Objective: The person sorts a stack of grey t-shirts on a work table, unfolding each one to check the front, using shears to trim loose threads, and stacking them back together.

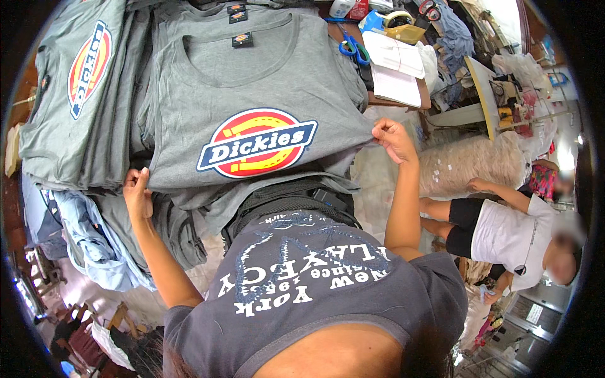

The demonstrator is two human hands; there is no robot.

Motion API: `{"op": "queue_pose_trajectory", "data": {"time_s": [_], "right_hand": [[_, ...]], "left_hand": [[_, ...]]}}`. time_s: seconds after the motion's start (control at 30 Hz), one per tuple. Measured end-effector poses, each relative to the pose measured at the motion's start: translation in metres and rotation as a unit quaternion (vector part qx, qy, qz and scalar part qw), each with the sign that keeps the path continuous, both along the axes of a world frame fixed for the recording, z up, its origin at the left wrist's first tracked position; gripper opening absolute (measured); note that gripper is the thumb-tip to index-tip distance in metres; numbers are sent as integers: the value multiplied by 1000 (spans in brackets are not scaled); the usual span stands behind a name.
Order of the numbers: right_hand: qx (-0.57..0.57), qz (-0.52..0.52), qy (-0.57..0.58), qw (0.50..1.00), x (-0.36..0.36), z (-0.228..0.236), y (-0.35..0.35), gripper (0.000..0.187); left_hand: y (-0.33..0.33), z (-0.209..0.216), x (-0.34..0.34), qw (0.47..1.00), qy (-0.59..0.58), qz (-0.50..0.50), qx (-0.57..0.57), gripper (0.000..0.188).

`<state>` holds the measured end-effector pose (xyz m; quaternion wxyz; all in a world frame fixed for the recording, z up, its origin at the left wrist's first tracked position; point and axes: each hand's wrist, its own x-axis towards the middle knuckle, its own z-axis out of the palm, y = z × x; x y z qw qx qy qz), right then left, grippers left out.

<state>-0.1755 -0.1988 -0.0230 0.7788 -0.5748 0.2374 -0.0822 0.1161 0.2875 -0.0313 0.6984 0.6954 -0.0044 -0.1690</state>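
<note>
A grey T-shirt [208, 101] with a round red and yellow print lies face up on a stack of similar grey shirts, its scooped neck at the far end. My left hand [138, 189] pinches its near left edge, thumb against fingers. On the opposite side, my right hand [395, 140] pinches the shirt's near right corner and draws the cloth out taut. The near edge stretches between both hands, close to my body. Beside it on the left stands another pile of grey shirts [63, 138] with the same print.
At the far right lie blue-handled scissors [354, 49], white paper sheets [396, 60] and a tape dispenser [403, 30]. Light blue cloth [94, 236] hangs below the left pile. To the right are a large plastic-wrapped bundle [469, 162] and a person in a white shirt [510, 239].
</note>
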Motion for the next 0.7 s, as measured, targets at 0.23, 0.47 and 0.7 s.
{"op": "queue_pose_trajectory", "data": {"time_s": [0.23, 0.47, 0.7], "right_hand": [[-95, -30, 72, 992, -3, 1, 7, 13], [-460, -135, 55, 876, 75, 33, 84, 10], [-778, 58, -22, 625, 164, 6, 134, 44]], "left_hand": [[-10, -2, -13, 980, -123, 54, 147, 15], [-95, 21, -33, 811, -493, 36, 314, 14], [-178, 17, -7, 668, -559, -86, 483, 37]]}}
